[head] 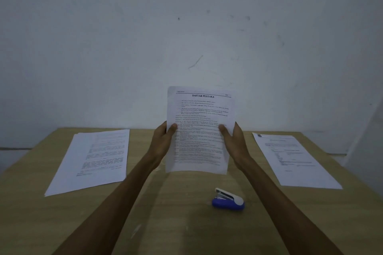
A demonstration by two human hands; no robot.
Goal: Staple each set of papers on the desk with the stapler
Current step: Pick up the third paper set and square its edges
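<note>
You are holding the middle set of papers (199, 128) upright above the desk (186, 223), your left hand (163, 138) and right hand (234, 141) each pinching a side edge. The stapler (228, 200) is lying near you, untouched. Freeing one hand may be risking the sheets slipping out of line.

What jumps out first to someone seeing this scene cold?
The upright set of papers headed DAFTAR PUSTAKA, gripped at its sides by the left hand and right hand, mid-frame. Below it, a blue and white stapler lies untouched on the wooden desk.
</note>
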